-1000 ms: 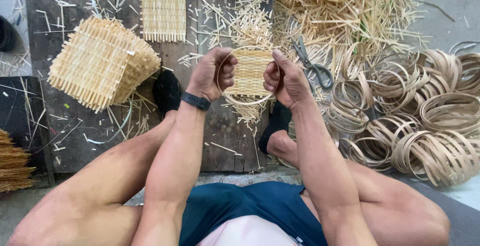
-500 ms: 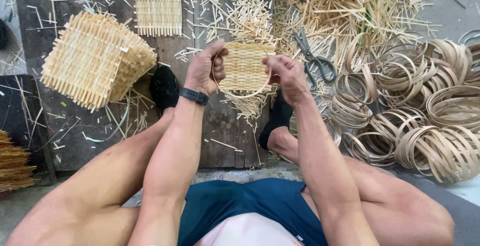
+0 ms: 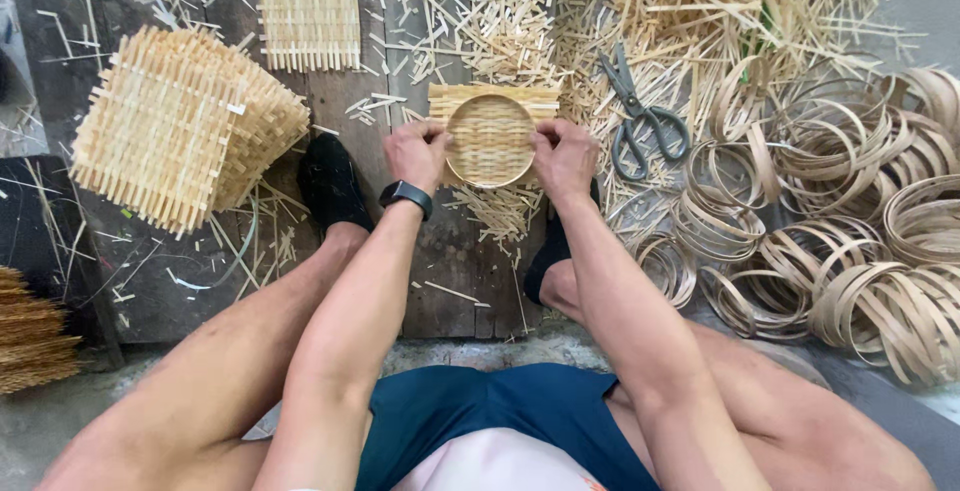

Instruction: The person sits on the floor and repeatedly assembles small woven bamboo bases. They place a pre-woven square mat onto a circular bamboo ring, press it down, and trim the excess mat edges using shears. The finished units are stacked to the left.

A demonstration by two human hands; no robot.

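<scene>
Both hands are on it: the left hand (image 3: 418, 151) and right hand (image 3: 563, 156) each grip one side of a round bamboo hoop (image 3: 490, 139), pressed over a small woven bamboo mat (image 3: 492, 111), held above the dark wooden boards (image 3: 400, 271) between the person's feet. Just right of it, grey scissors (image 3: 640, 116) lie on loose bamboo offcuts (image 3: 700, 11), with coiled bamboo hoops (image 3: 850, 241) heaped beyond. To the left sits a stack of square woven mats (image 3: 180, 126), another flat mat (image 3: 308, 6) above it.

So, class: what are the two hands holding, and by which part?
A small round woven basket, gripped at its rim: left hand on its left edge, right hand on its right.
</scene>
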